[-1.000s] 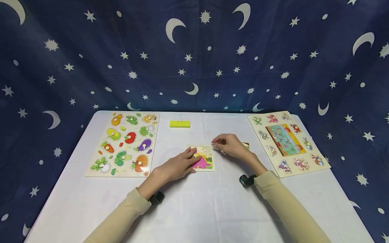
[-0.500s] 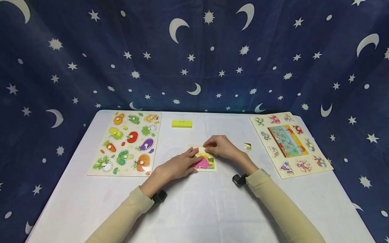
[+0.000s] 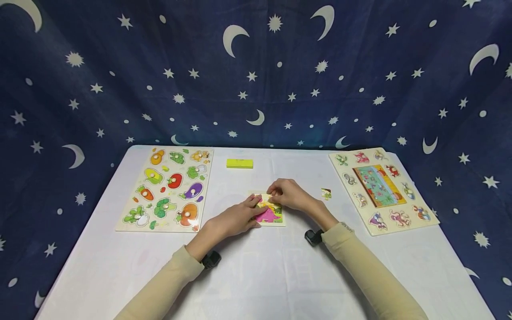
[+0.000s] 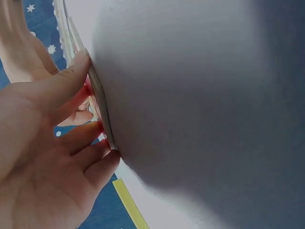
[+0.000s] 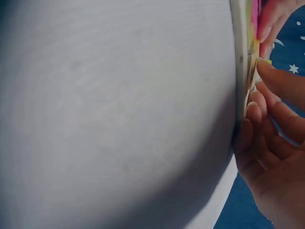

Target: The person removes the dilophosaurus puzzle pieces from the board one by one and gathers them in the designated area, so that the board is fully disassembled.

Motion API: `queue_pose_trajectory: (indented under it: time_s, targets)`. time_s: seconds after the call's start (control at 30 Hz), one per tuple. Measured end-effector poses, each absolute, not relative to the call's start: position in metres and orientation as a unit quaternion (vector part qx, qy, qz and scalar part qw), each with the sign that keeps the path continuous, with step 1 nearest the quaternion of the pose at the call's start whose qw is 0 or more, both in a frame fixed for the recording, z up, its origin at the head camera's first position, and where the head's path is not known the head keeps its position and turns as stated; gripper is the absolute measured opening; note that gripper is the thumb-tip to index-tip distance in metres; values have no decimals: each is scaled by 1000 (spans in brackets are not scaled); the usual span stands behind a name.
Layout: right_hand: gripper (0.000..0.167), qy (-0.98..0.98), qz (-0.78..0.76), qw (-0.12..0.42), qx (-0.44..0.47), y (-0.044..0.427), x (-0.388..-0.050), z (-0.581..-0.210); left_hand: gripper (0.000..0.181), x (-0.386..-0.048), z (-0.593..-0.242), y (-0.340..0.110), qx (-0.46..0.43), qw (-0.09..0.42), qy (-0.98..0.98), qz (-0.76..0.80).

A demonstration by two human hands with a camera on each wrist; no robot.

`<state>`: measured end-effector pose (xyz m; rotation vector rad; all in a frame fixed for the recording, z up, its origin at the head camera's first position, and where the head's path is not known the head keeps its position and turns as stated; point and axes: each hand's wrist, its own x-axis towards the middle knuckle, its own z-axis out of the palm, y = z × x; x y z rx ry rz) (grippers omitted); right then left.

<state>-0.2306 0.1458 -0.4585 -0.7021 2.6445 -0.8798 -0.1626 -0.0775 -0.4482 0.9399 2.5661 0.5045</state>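
A small square jigsaw puzzle [image 3: 269,216] with a pink dinosaur lies in a pale wooden frame at the middle of the table. My left hand [image 3: 236,218] rests on its left part with fingers extended; in the left wrist view the thumb and little finger touch the edge of the frame [image 4: 101,102]. At the upper right corner my right hand [image 3: 294,194] pinches a puzzle piece against the puzzle, the piece mostly hidden by fingertips. The right wrist view has the right thumb and fingers [image 5: 254,112] at the frame's edge. One loose puzzle piece [image 3: 326,193] lies to the right.
A vegetable peg puzzle board [image 3: 164,189] lies on the left of the white table [image 3: 264,275]. On the right is a sea-animal puzzle board [image 3: 382,191]. A yellow block [image 3: 239,164] sits behind the small puzzle. A star-and-moon curtain [image 3: 200,53] hangs behind the table.
My right hand has moved left from beside the puzzle onto its upper right corner, uncovering the loose piece on the right. The left hand has stayed on the puzzle.
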Motion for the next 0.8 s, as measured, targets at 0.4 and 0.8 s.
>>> queue_pose_trajectory:
  time_s: [0.4, 0.8]
  targets:
    - [23, 910, -311, 169, -215, 145, -233, -459, 56, -160, -449, -77, 315, 186, 911, 188]
    - [17, 899, -348, 168, -209, 148, -235, -463, 56, -158, -450, -78, 309, 183, 914, 187]
